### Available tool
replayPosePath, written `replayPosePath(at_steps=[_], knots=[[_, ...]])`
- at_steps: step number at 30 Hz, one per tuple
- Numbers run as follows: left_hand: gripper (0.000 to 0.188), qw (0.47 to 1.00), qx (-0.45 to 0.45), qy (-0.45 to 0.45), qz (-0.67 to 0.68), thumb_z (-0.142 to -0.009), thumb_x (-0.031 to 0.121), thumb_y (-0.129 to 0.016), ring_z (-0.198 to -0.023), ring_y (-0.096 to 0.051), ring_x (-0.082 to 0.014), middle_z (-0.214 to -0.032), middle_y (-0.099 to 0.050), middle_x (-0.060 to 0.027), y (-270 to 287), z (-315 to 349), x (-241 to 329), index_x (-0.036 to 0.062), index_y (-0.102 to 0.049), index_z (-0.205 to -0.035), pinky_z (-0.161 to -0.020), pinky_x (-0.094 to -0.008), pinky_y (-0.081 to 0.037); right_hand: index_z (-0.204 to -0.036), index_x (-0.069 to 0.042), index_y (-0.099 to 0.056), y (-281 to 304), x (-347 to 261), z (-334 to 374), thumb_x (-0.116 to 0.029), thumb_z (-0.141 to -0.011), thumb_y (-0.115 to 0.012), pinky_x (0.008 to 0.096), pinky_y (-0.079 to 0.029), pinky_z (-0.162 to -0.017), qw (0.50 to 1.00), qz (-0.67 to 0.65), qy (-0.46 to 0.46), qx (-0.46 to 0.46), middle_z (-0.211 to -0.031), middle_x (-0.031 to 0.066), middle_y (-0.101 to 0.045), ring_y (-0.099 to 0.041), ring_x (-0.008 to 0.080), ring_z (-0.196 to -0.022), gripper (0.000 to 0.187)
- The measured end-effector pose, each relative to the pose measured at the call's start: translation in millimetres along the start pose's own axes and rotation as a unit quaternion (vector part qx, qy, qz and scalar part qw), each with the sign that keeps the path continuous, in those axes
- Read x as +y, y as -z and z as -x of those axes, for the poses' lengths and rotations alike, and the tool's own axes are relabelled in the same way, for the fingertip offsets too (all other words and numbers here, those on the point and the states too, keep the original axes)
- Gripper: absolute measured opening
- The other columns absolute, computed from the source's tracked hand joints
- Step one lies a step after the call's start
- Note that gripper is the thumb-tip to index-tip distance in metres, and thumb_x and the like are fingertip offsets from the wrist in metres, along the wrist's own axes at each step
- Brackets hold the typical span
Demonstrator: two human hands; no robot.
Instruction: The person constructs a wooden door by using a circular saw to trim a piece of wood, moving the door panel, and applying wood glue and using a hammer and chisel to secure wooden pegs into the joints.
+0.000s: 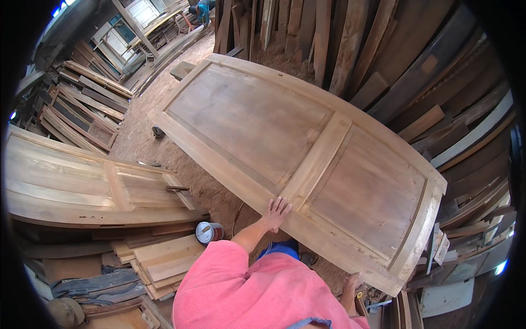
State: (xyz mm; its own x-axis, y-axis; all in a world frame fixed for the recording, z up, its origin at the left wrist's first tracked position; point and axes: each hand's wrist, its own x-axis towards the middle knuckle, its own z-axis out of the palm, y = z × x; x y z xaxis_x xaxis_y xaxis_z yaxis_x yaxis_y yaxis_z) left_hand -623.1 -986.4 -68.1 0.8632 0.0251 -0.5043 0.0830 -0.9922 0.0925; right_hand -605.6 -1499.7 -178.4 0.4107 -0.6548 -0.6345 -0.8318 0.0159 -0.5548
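Observation:
A large panelled wooden door [320,159] lies flat in front of me, its two recessed panels parted by a cross rail. My left hand [278,214] is laid on the near edge of the frame by that rail, fingers spread and nothing held. Farther right, my right hand [352,282] touches the door's near edge close to its right corner. Its fingers are mostly hidden, so I cannot tell how they are bent. What props the door up is largely out of sight beneath it.
A second panelled door [112,183] lies at the left on stacked boards [167,260]. Between the doors stands a paint can [208,233] with a brush-like handle across it. Planks [356,44] lean along the right wall. Timber piles [82,107] flank the dirt floor [145,112]. Someone bends far off [203,11].

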Motion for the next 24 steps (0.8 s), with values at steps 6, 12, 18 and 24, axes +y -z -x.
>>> replayPosePath(at_steps=[6,12,18,24], knots=[[0.137,1.000,0.008,-0.006,0.004,-0.058,0.020,-0.090,-0.156,0.003,-0.0451,-0.168,-0.001,-0.0252,0.2,1.1,-4.6,0.0098,-0.002,-0.163,-0.123,-0.0646,-0.005,-0.136,0.001,-0.044,1.8,-1.4,-3.7,-0.042,-0.100,-0.058,0.0390,-0.053,-0.052,0.999,0.001,-0.031,-0.030,-0.116,0.0238,-0.063,-0.066,0.0322,-0.074,0.058],[0.129,1.000,0.006,-0.009,-0.006,-0.064,0.020,-0.083,-0.156,0.004,-0.0454,-0.168,-0.001,-0.0249,-1.3,-6.3,0.2,0.0100,-0.002,-0.163,-0.122,-0.0661,-0.004,-0.140,-0.005,-0.040,8.5,-15.9,5.3,-0.039,-0.101,-0.056,0.0414,-0.053,-0.055,0.995,-0.082,-0.052,-0.035,-0.127,0.0207,-0.059,-0.065,0.0345,-0.087,0.055],[0.129,1.000,-0.006,-0.016,0.009,-0.063,0.020,-0.081,-0.156,0.007,-0.0451,-0.169,0.002,-0.0242,-19.5,-13.0,-4.8,0.0096,-0.001,-0.163,-0.122,-0.0654,0.000,-0.142,-0.007,-0.037,6.7,-23.7,13.5,-0.039,-0.101,-0.054,0.0447,-0.053,-0.058,0.996,-0.043,-0.074,-0.024,-0.127,0.0190,-0.059,-0.064,0.0356,-0.083,0.055],[0.127,0.998,0.011,-0.029,0.057,-0.065,0.020,-0.080,-0.155,0.012,-0.0457,-0.169,0.007,-0.0254,-14.6,-12.0,-12.3,0.0165,-0.001,-0.165,-0.121,-0.0653,0.004,-0.124,-0.010,-0.052,-22.6,-2.0,20.8,-0.047,-0.099,-0.054,0.0401,-0.046,-0.052,0.995,-0.028,-0.071,-0.057,-0.098,0.0118,-0.061,-0.057,0.0276,-0.068,0.045]])
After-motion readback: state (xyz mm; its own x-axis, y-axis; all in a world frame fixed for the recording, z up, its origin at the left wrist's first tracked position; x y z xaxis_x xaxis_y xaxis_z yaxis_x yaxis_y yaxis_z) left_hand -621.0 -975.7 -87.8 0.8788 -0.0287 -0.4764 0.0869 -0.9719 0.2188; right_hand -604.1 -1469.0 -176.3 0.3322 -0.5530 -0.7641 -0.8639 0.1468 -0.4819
